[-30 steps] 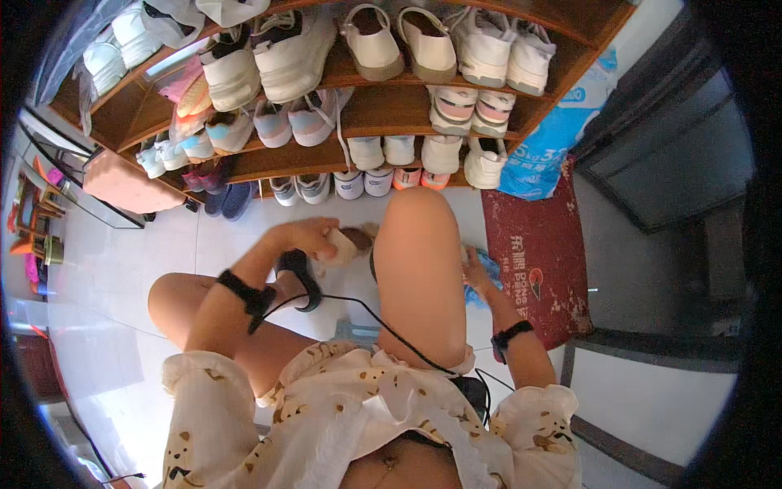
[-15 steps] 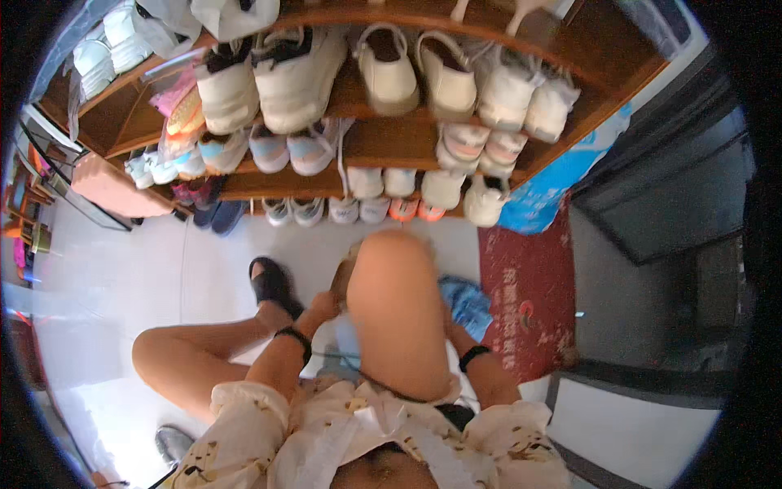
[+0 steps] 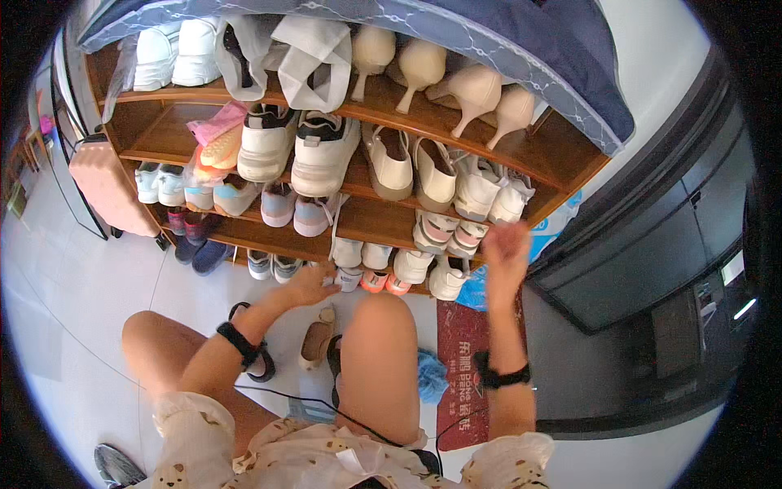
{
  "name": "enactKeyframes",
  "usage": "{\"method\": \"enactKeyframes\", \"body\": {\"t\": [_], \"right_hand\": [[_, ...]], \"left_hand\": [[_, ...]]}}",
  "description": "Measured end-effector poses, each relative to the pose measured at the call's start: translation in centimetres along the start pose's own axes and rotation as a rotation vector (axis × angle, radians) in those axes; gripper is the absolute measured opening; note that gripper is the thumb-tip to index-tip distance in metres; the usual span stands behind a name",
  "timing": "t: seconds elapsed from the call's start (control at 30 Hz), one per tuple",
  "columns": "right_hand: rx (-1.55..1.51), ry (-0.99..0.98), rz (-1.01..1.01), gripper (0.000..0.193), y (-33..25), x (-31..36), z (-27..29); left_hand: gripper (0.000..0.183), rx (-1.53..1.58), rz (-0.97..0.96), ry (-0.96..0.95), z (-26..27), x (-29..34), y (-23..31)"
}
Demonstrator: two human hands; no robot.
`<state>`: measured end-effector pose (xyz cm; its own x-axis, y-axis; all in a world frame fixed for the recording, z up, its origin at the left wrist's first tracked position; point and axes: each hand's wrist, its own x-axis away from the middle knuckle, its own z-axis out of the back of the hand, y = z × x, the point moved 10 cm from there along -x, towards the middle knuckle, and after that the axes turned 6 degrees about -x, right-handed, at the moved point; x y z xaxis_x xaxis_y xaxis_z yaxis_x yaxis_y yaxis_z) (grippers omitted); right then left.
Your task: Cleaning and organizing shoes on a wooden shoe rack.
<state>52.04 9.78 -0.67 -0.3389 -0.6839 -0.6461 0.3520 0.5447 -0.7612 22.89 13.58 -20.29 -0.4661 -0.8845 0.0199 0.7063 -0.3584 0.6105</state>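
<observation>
A brown wooden shoe rack (image 3: 376, 220), filled with pairs of shoes, stands against the wall, with a blue-grey cloth (image 3: 562, 73) draped over its top edge. Below its lower right corner a dark red mat (image 3: 456, 334) lies on the floor; a pink suitcase (image 3: 110, 187) stands beside the rack's left edge, and a blue plastic bag (image 3: 475, 292) sits by the lower right corner. A beige flat shoe (image 3: 316, 342) rests on the floor in front of the rack's bottom edge, between the person's feet, its opening facing up. A crumpled blue thing (image 3: 432, 376) lies at the mat's left edge. The right hand (image 3: 507, 244) is raised before the rack's right edge, near the pink-and-white shoes (image 3: 467, 239); it is too blurred to tell whether its fingers are apart or together. The left hand (image 3: 308, 285), fingers bent, hovers at the rack's bottom edge near a white shoe (image 3: 349, 279); I cannot tell whether it is clamped on anything
</observation>
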Motion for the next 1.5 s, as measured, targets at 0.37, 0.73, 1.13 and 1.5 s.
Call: {"method": "enactKeyframes", "body": {"t": [0.37, 0.73, 1.13, 1.5], "right_hand": [[0.183, -0.034, -0.002, 0.056, -6.0, -17.4, -7.5], [-0.312, 0.216, -0.223, 0.039, -5.6, -16.6, -7.8], [-0.858, 0.305, -0.312, 0.038, -4.5, -9.2, 0.1], [-0.528, 0.434, -0.437, 0.041, -1.0, 11.3, 16.5]], "left_hand": [[0.017, 0.624, -0.294, 0.043, 12.1, 3.9, 12.0], [0.014, 0.771, -0.199, 0.060, 13.0, 3.2, 10.1], [0.014, 0.804, -0.165, 0.035, 12.2, 2.8, 10.3], [0.025, 0.766, -0.001, -0.022, 12.1, 2.3, 8.8]]}}
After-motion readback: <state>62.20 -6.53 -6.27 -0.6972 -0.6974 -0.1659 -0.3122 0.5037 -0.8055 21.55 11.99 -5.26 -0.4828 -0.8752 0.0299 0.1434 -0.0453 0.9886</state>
